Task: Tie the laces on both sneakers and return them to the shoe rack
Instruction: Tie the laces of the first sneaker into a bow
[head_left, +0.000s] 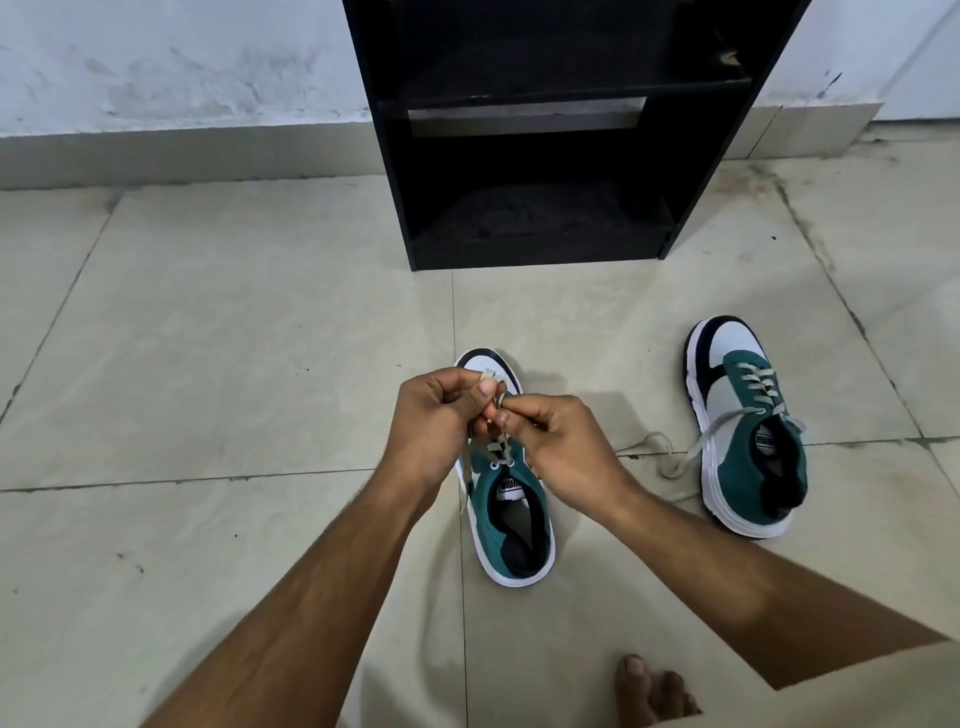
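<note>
Pinching the grey laces (496, 415) above the near sneaker (511, 512), the left hand (434, 415) is curling its fingers round one strand while the right hand (563, 441) is gripping the other, fingertips meeting. That sneaker is sitting on the tiled floor (208, 364) before the black shoe rack (540, 223). Further right, the second sneaker (748, 431) is lying with its loose lace (670, 457) trailing.

Head-worn view, forward and down, close overhead

pale tiled floor (208, 364) (dark stains by grout lines), scuffed white wall (156, 67), bare toes (654, 686) bottom right.
</note>
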